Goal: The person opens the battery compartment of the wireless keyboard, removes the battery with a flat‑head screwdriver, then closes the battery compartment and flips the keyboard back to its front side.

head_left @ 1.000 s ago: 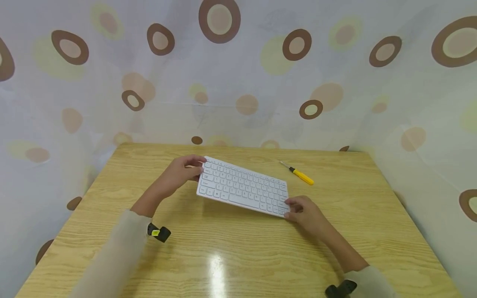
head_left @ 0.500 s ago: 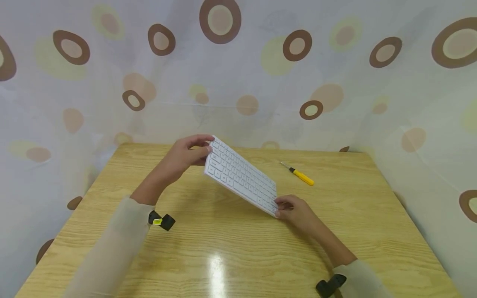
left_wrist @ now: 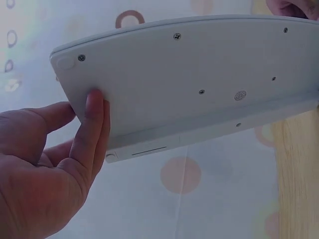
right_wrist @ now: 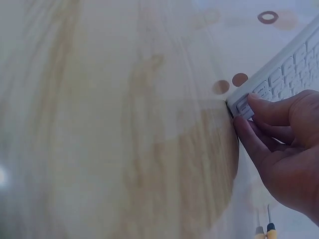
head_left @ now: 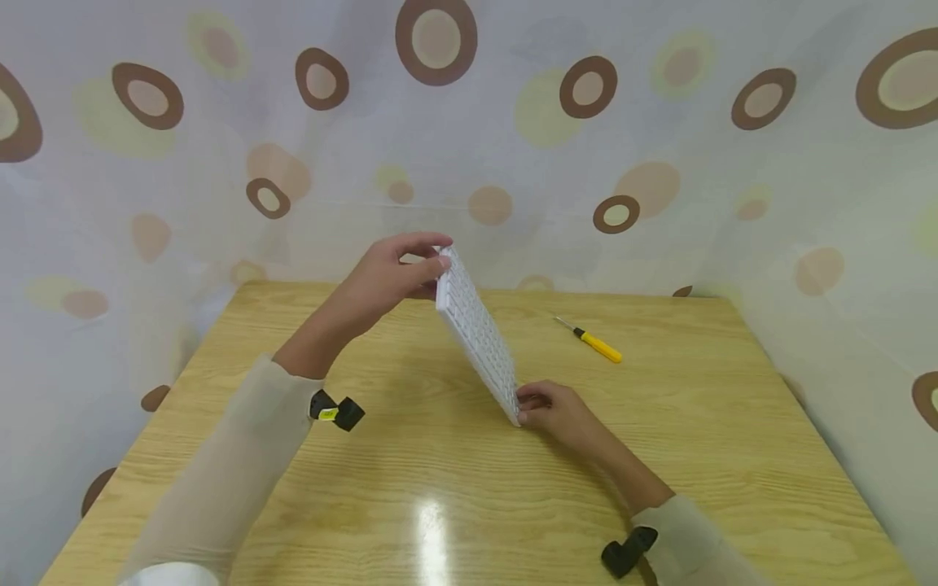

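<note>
While left hand [head_left: 383,278] grips a white keyboard [head_left: 479,332], steeply tilted, right hand [head_left: 563,417] pinching its lower corner

Thin white kbd [head_left: 476,330], steep tilt, L end high, held both ends.

A white keyboard [head_left: 472,325], white down to its keys [right_wrist: 289,74], shows against a honey-yellow tabletop [head_left: 718,391] streaked with wood grain. A screwdriver [head_left: 589,338] pairs a yellow handle [head_left: 603,348] with a black collar [head_left: 580,332]. The pale backdrop sheet [head_left: 469,130] carries brown rings and peach and yellow-green spots; sleeves [head_left: 220,464] are cream, wrist cameras [head_left: 350,414] black, one with a yellow label [head_left: 328,414].
</note>
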A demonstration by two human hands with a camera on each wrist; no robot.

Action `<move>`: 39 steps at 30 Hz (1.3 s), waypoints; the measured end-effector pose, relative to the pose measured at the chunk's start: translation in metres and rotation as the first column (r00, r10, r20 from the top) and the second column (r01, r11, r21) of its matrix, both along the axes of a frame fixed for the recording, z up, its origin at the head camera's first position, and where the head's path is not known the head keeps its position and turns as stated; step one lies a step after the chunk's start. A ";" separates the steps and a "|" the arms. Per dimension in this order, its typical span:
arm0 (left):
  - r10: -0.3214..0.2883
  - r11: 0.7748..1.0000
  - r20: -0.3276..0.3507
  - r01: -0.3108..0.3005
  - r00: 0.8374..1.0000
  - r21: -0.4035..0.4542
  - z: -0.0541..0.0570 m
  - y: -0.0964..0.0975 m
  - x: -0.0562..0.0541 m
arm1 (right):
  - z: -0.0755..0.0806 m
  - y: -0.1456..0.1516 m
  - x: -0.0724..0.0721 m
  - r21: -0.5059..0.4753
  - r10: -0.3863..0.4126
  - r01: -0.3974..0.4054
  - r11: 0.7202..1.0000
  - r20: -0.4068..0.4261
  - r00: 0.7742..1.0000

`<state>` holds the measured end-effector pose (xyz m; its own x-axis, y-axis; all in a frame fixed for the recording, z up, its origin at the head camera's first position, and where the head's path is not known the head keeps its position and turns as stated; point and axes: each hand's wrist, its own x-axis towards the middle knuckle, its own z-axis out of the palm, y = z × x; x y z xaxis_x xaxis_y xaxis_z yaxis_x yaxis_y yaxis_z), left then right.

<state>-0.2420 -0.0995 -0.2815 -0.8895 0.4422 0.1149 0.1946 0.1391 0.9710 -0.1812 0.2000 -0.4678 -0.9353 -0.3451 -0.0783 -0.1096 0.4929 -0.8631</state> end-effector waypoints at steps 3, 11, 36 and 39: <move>-0.024 1.000 -0.010 0.023 1.000 -0.005 0.007 0.011 0.000 | -0.002 -0.002 0.000 -0.003 -0.011 0.011 1.000 0.007 1.000; -0.055 0.999 -0.025 0.055 0.998 -0.003 0.012 0.027 -0.001 | 0.006 0.006 -0.002 0.045 -0.019 0.020 0.999 -0.024 1.000; -0.130 0.991 -0.054 0.132 0.990 0.035 0.020 0.064 -0.008 | 0.187 -0.030 0.005 -0.217 -0.111 0.027 0.976 -0.385 0.916; -0.134 0.990 -0.069 0.137 0.989 0.030 0.019 0.065 -0.009 | 0.190 -0.034 0.004 -0.204 -0.117 0.036 0.978 -0.397 0.910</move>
<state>-0.2510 -0.0343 -0.2622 -0.8115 0.5528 0.1896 0.2741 0.0734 0.9589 -0.1770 0.1664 -0.2783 -0.8963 -0.2420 0.3715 -0.4375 0.3472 -0.8295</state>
